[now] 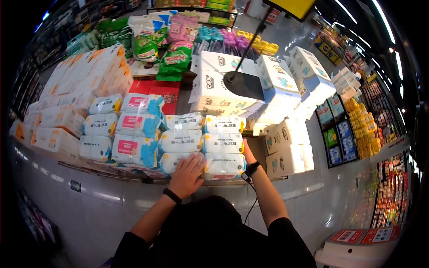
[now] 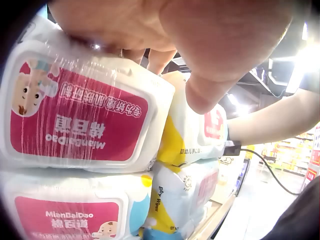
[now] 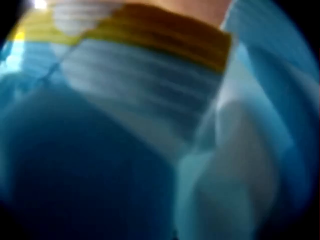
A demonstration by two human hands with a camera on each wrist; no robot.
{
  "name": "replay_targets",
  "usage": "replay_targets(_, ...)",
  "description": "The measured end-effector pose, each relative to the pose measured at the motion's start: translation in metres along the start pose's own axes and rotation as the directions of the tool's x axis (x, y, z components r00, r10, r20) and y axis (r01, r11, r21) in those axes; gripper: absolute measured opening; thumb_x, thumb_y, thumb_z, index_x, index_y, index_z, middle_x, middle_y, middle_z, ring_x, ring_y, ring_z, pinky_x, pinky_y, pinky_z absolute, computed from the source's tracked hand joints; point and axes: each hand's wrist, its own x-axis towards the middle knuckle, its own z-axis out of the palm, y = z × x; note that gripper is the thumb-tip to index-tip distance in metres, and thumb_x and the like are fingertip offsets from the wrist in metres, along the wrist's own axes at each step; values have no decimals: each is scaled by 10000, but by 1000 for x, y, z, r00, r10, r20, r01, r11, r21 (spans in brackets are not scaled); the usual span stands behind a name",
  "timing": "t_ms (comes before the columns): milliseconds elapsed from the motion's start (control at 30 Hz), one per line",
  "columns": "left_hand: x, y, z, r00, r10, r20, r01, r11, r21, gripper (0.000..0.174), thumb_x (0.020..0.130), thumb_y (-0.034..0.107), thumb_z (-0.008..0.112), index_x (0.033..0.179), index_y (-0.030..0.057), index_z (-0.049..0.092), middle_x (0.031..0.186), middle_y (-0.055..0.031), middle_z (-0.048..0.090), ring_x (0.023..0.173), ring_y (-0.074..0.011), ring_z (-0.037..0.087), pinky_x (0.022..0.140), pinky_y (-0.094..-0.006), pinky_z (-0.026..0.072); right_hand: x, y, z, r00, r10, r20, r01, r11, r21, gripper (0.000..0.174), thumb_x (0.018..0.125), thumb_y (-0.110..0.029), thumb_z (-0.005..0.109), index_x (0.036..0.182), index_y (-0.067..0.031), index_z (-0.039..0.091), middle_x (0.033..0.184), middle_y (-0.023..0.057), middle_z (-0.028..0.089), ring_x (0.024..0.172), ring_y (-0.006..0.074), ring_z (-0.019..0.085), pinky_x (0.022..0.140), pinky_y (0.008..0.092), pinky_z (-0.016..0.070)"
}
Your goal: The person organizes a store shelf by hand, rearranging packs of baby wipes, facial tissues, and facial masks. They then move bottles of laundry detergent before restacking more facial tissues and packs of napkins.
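Note:
Packs of baby wipes stand in stacked rows at the front of a display. My left hand [image 1: 187, 175] rests on the front end of a white pack [image 1: 181, 142] row, its fingers extended over the front pack's top and its thumb toward the neighbouring pack [image 1: 225, 164]. In the left wrist view, that hand [image 2: 220, 45] lies above a pack with a pink label [image 2: 80, 112]. At the right side of the rightmost stack, my right hand [image 1: 248, 154] lies along the packs, mostly hidden. Blue and white wrapping [image 3: 140, 75] fills the blurred right wrist view.
More wipes with pink labels [image 1: 128, 148] stand to the left, beside white and orange packs [image 1: 85, 73]. White tissue packs [image 1: 286, 147] stand on the right. Behind is a sign stand with a black base [image 1: 241, 85]. A cable [image 1: 254, 201] hangs from the right wrist.

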Motion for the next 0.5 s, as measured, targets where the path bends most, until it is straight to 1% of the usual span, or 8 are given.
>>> replay_targets(33,-4,-2,-2,1000,1,-12,-1,1000,-8,750,990,361,736,1661,152,474,1732,-123,412,1621,-360,339,1291,-599,285,-14,-10,10,993,102,-60,-96,991,95,745,1186,-622,231,1616,-79,504,1541,90,639,1363,230,636,1152,394,510)
replay_targets(133,-18,-12,-12,1000,-12,-24,12,1000,-14,729,992,360,724,1648,148,486,1730,-127,414,1618,-364,346,1287,-599,293,-48,-31,33,939,-340,41,342,937,-68,746,1204,-557,255,1765,-72,175,1787,108,329,1602,258,382,1299,401,316)
replay_targets(167,-23,-16,-14,1000,-13,-26,13,1000,-10,725,990,355,726,1644,149,490,1730,-127,414,1617,-365,347,1285,-600,294,-59,-27,23,934,-339,-112,319,933,-168,779,1182,-569,375,1765,-76,219,1836,125,220,1681,292,228,1336,403,217)
replay_targets(200,-29,-18,-19,1000,-14,-8,14,1000,27,712,986,337,731,1634,155,500,1732,-121,413,1615,-359,352,1282,-604,297,-66,-27,19,899,-430,-84,385,868,-312,687,1195,-342,456,1753,-30,206,1797,134,309,1619,296,354,1294,415,311)
replay_targets(233,-33,-20,-22,1000,-19,-21,20,999,33,714,982,333,735,1633,158,502,1731,-119,415,1615,-357,354,1281,-604,298,-86,-36,46,870,-478,-124,413,842,-348,708,1122,-231,608,1720,-9,302,1787,191,319,1617,350,362,1290,440,324)
replay_targets(300,-41,-21,-23,999,-20,-34,21,999,45,717,973,324,743,1630,163,505,1730,-115,418,1613,-352,359,1280,-605,299,-128,-66,99,801,-598,19,261,320,-911,713,1038,-121,665,1697,-74,397,1784,225,310,1643,366,317,1317,479,285)
replay_targets(367,-44,-20,-20,998,8,-61,-1,994,107,754,953,320,753,1641,171,484,1736,-119,405,1605,-344,364,1273,-589,301,-139,-59,133,774,-616,147,269,110,-957,715,963,-177,737,1614,-16,488,1716,288,376,1568,483,378,1279,519,343)
replay_targets(500,-48,-25,-12,991,67,-112,-42,976,212,814,931,325,771,1663,184,445,1739,-119,391,1595,-334,363,1261,-574,303,-132,-8,153,838,-506,204,84,-250,-965,934,838,-405,868,1638,-115,482,1734,250,369,1570,475,375,1259,639,299)
